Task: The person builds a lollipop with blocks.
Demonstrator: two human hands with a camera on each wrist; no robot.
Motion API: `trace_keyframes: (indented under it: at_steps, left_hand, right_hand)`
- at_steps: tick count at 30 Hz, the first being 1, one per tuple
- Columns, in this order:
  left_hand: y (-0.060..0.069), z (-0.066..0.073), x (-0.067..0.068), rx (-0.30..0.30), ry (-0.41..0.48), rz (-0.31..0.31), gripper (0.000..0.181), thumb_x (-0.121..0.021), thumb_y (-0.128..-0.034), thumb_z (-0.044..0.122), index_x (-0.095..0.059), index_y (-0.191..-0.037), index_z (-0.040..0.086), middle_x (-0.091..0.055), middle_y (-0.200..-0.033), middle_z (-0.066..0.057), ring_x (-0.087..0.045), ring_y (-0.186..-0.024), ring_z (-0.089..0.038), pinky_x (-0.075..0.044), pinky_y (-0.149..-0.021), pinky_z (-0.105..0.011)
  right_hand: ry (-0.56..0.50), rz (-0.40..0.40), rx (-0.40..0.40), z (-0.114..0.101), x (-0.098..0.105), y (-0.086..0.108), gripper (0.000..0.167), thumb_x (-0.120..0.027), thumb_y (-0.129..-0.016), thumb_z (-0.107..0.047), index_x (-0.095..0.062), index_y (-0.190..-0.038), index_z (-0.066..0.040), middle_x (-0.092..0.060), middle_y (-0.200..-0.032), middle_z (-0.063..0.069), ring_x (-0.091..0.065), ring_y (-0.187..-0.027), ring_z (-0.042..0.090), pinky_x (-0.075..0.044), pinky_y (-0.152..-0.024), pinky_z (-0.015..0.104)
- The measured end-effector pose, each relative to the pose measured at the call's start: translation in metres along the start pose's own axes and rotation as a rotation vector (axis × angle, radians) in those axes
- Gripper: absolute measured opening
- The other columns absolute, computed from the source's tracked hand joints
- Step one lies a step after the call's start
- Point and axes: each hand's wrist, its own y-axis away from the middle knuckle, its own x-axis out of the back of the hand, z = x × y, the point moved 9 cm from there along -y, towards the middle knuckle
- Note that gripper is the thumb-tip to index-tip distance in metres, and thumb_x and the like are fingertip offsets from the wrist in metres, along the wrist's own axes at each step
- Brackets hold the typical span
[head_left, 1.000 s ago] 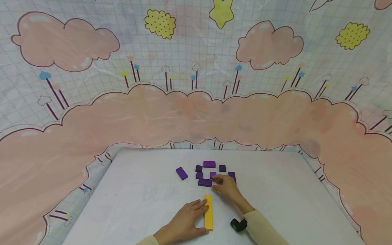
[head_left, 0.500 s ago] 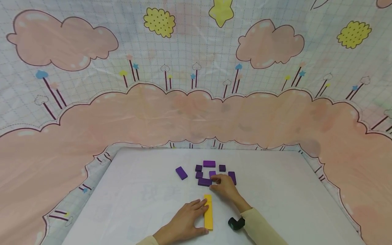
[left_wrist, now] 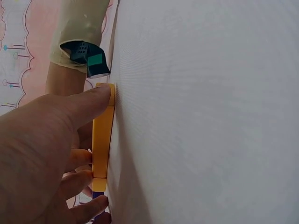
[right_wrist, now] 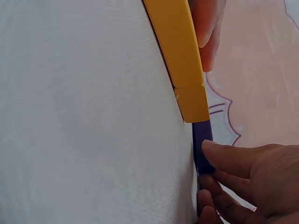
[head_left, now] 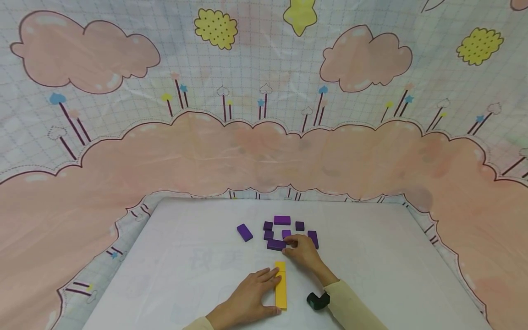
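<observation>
In the head view, my left hand (head_left: 251, 295) holds a row of yellow blocks (head_left: 281, 288) laid lengthwise on the table, thumb at the near end and fingertips along the left side and top. The left wrist view shows that thumb (left_wrist: 91, 103) against the yellow end block. Farther away, my right hand (head_left: 306, 253) pinches the right end of a long purple block (head_left: 275, 245). Its thumb (right_wrist: 229, 156) lies on that block in the right wrist view. A small purple block (head_left: 286, 233) sits just behind the right fingertips. The right fingers partly hide one another.
More purple blocks lie around: a long one (head_left: 282, 220) at the back, a tilted one (head_left: 244, 233) to the left, one (head_left: 313, 239) beyond the right hand, and several small cubes. A black wrist camera (head_left: 318, 301) sits by the right sleeve. A cloud-patterned cloth (head_left: 264, 156) surrounds the white table (head_left: 173, 256).
My right hand and its wrist camera have shifted slightly left since a second ago. The left hand and the blocks stay in place.
</observation>
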Motion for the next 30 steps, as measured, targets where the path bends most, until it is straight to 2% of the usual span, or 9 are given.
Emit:
trace_keyframes:
  at_steps: [9,19,30]
  left_hand:
    - [0.0,0.001,0.002,-0.011,0.005,0.012,0.076,-0.065,-0.0811,0.066,-0.051,-0.143,0.025,-0.039,-0.157,0.006,-0.041,-0.143,-0.025,-0.039,-0.112,-0.052]
    - [0.0,0.001,0.003,-0.021,0.003,0.026,0.075,-0.067,-0.0812,0.064,-0.052,-0.143,0.024,-0.04,-0.157,0.005,-0.042,-0.142,-0.025,-0.04,-0.111,-0.052]
    - [0.0,0.0,0.001,-0.015,0.003,0.01,0.075,-0.066,-0.0811,0.066,-0.052,-0.143,0.025,-0.04,-0.157,0.006,-0.042,-0.142,-0.025,-0.04,-0.111,-0.052]
  right_hand:
    - [0.003,-0.004,-0.031,0.001,0.002,0.001,0.027,-0.08,-0.081,-0.017,-0.075,-0.107,-0.012,-0.07,-0.1,0.004,-0.058,-0.085,0.015,-0.055,-0.078,0.032]
    - [-0.013,0.0,0.004,-0.003,0.006,0.005,0.027,-0.08,-0.08,-0.015,-0.075,-0.106,-0.01,-0.071,-0.097,0.003,-0.059,-0.082,0.012,-0.051,-0.072,0.027]
    - [-0.016,0.012,0.022,-0.004,0.011,0.015,0.029,-0.08,-0.08,-0.016,-0.074,-0.107,-0.01,-0.072,-0.099,0.005,-0.061,-0.084,0.014,-0.053,-0.075,0.031]
